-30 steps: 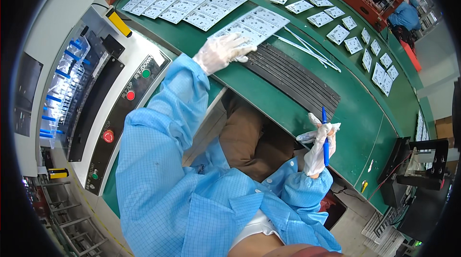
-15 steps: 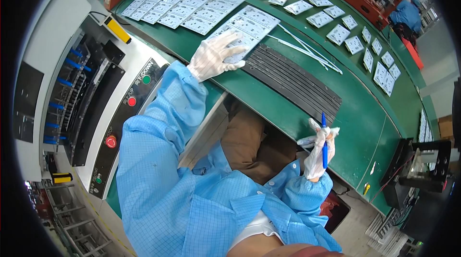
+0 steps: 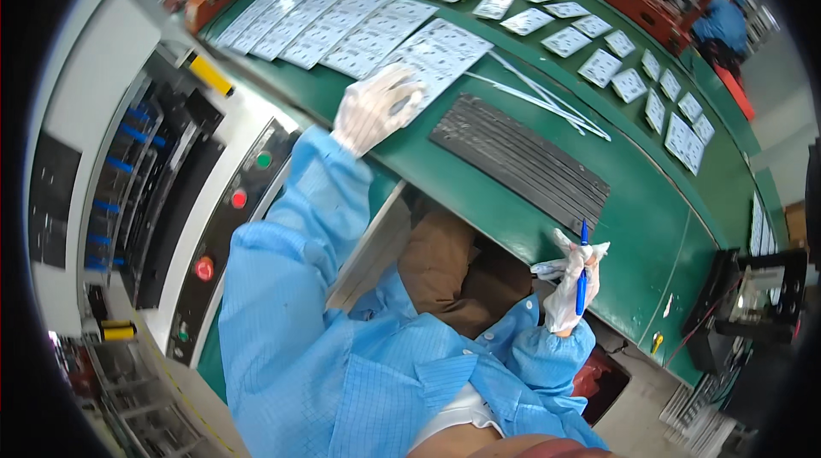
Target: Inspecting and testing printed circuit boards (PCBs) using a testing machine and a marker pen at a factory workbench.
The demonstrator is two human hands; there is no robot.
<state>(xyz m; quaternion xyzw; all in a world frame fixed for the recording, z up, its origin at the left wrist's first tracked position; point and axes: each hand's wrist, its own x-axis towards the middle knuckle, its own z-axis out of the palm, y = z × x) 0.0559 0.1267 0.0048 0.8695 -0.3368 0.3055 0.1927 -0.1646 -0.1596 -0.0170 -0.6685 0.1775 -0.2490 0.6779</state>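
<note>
My gloved left hand [image 3: 376, 107] is on the near end of a white circuit board panel [image 3: 445, 52], the rightmost of a row on the green bench. Its fingers are bent in at the panel, with thumb and forefinger curved toward each other; the fingertips' grip is partly hidden. In my gloved right hand [image 3: 571, 283] is a blue pen [image 3: 581, 291], held upright between the fingers at the bench's front edge. Ribbed black strips [image 3: 522, 159] lie side by side between my hands.
More white panels [image 3: 299, 26] overlap at the left. Thin white strips [image 3: 547, 103] lie beyond the black ones. Small boards [image 3: 564, 41] cover the green surface behind. A machine with coloured buttons [image 3: 203, 268] stands left, a black fixture [image 3: 757, 295] right.
My left hand's spread fingers have drawn in, and the hand has moved slightly left. The panel under it has shifted a little. My right hand still holds the pen. The whole view has tilted slightly.
</note>
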